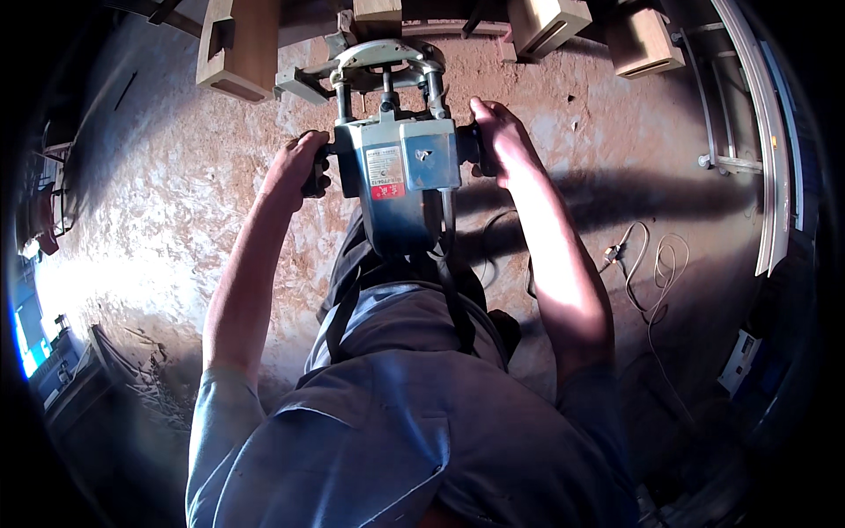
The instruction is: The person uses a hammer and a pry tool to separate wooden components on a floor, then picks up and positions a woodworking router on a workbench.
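Note:
A blue plunge router (393, 215) with a metal base plate (381, 56) hangs in front of my body at the upper middle, base pointing away from me. My left hand (304, 167) is closed on its left black handle, and my right hand (496, 144) grips the right one, thumb up. A metal fence attachment (295, 88) sticks out left of the base. Just beyond the base is a pale wooden piece (377, 19); whether the two touch is unclear. A black cord runs from the router's rear.
Wooden workpieces with slots (236, 55) stand along the top, more at the upper right (642, 48). Cables and a plug (613, 254) lie on the dusty floor (167, 194) to the right. Long boards (773, 176) line the right side; dark equipment and scraps are at lower left.

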A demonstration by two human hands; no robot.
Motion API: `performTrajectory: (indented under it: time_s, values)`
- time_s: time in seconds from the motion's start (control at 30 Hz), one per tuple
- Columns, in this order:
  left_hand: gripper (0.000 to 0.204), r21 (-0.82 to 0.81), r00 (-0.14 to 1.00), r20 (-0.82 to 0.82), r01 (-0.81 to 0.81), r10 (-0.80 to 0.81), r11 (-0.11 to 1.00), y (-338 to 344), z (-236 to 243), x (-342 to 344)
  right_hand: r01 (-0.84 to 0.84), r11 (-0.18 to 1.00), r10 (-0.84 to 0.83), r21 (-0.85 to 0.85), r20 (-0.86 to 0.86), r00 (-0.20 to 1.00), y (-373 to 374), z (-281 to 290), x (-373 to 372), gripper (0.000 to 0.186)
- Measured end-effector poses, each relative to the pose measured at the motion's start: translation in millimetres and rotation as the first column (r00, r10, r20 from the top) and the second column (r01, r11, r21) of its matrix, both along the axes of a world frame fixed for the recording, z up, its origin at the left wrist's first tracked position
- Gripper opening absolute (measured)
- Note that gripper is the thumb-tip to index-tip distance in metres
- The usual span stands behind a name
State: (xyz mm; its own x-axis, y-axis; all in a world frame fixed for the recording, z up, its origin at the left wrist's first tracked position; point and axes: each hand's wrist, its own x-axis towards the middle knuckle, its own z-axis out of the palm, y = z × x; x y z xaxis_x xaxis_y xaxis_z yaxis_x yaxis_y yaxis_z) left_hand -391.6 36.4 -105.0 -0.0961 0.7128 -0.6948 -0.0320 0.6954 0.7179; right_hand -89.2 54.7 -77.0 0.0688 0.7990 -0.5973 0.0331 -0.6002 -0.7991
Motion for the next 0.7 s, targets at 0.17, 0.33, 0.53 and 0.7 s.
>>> performTrajectory:
  time_s: [0.17,0.33,0.53,0.7]
  values:
    - [0.026,-0.015,0.999,-0.037,-0.013,0.012,1.0,1,6,6,-0.021,1.0,0.021,-0.006,0.048,0.999,4,-1,1,0.044]
    - [0.027,0.001,0.999,-0.025,0.021,-0.021,1.0,4,3,6,-0.006,0.999,0.005,0.032,0.031,1.0,9,-14,6,0.044]
    - [0.026,-0.037,0.999,-0.035,0.015,-0.016,0.999,6,6,9,-0.004,1.0,0.004,0.02,0.023,1.0,11,-7,7,0.043]
    - [0.026,-0.032,0.999,-0.04,0.027,-0.028,0.999,10,5,10,-0.001,0.999,0.0,0.038,0.008,1.0,15,-13,9,0.041]
